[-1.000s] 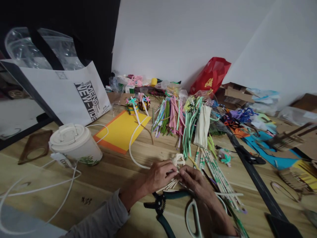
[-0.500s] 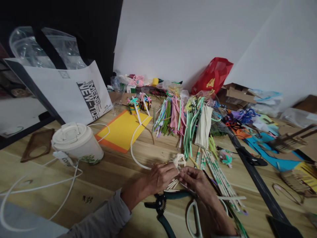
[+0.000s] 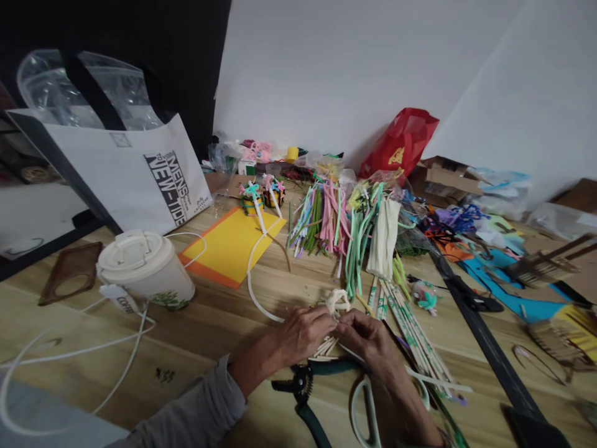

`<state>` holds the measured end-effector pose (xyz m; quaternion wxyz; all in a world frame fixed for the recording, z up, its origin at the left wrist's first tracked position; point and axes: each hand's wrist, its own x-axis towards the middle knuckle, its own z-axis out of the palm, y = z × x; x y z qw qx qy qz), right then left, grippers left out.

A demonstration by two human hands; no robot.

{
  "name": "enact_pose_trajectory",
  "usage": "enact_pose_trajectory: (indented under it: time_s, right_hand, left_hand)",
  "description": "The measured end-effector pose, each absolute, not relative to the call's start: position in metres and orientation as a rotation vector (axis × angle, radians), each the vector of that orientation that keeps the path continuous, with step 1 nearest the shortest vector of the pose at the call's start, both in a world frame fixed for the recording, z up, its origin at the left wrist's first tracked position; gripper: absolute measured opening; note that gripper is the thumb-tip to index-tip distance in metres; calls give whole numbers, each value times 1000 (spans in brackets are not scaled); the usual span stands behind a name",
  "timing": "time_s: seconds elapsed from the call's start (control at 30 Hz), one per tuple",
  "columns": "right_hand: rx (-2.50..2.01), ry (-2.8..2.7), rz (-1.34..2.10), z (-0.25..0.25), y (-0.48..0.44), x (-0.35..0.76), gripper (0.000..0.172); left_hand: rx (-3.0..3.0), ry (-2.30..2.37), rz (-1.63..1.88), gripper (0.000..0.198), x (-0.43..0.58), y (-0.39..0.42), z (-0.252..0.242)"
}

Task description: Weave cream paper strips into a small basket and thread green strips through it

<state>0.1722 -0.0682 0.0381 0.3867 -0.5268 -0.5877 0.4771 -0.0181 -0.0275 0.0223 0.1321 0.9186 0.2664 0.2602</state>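
Observation:
A small off-white looped piece of cord or strip work (image 3: 338, 300) stands up between my hands near the front middle of the table. My left hand (image 3: 305, 333) is closed, its fingertips pinched on the near left side of that piece. My right hand (image 3: 370, 339) meets it fingertip to fingertip, thumb and forefinger pinched. What lies in that pinch is hidden; a pale strip (image 3: 445, 379) passes beneath the right wrist and out to the right. Short wooden sticks (image 3: 326, 348) lie under my hands. Nearer to me are dark green pruning shears (image 3: 303, 382) and pale-handled scissors (image 3: 366, 414).
A white lidded bucket (image 3: 144, 267) and a paper bag (image 3: 125, 168) stand at left. Yellow sheets (image 3: 228, 246), bundles of coloured pipe cleaners (image 3: 326, 218) and paper-wrapped stick bundles (image 3: 415, 336) lie beyond my hands. A white cord (image 3: 254, 292) curves in from the left.
My right hand has turned slightly, its back now more toward me and its fingers more curled. The pale strip's free end has shifted a little right and down. My left hand stays put.

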Motion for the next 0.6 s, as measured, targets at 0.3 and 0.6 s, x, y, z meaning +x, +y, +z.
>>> enact_pose_trajectory:
  time_s: [0.3,0.6]
  right_hand:
    - [-1342,-1927,853,48,-72,172,23]
    - [-1192,-2055,644,47,-73,169,19]
  left_hand:
    - [1770,864,614,15,-16,-19,30]
    - [1111,601,493,41,-18,-11,24]
